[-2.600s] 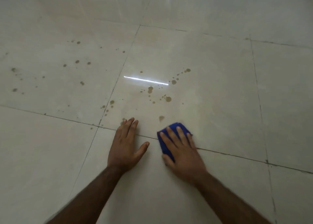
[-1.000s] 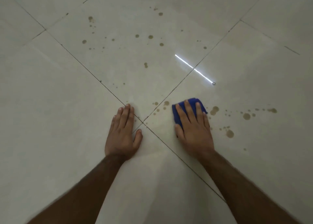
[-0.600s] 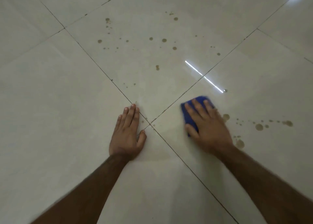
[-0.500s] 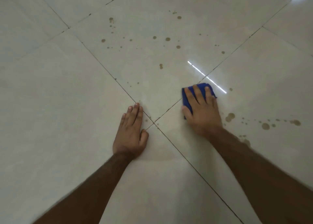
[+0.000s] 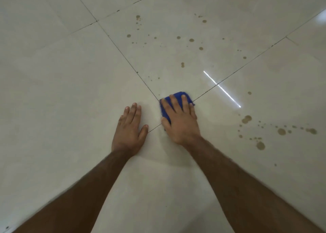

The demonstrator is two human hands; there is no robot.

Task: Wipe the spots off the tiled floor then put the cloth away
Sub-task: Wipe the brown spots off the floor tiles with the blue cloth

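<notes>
A folded blue cloth (image 5: 178, 95) lies on the pale tiled floor (image 5: 70, 95), right where four tiles meet. My right hand (image 5: 180, 119) presses flat on top of the cloth, so only its far edge and left side show. My left hand (image 5: 129, 128) rests palm down on the floor just left of it, fingers together, holding nothing. Brown spots (image 5: 191, 40) are scattered over the far tile. A second group of brown spots (image 5: 281, 131) trails across the tile to the right of my right hand.
Dark grout lines (image 5: 123, 54) cross under the cloth. A bright streak of reflected light (image 5: 222, 89) lies on the floor beyond my right hand. Nothing but floor is in view.
My right hand has slid the cloth left and toward me onto the tile junction. The small spots near the junction are gone. My left hand has stayed planted.
</notes>
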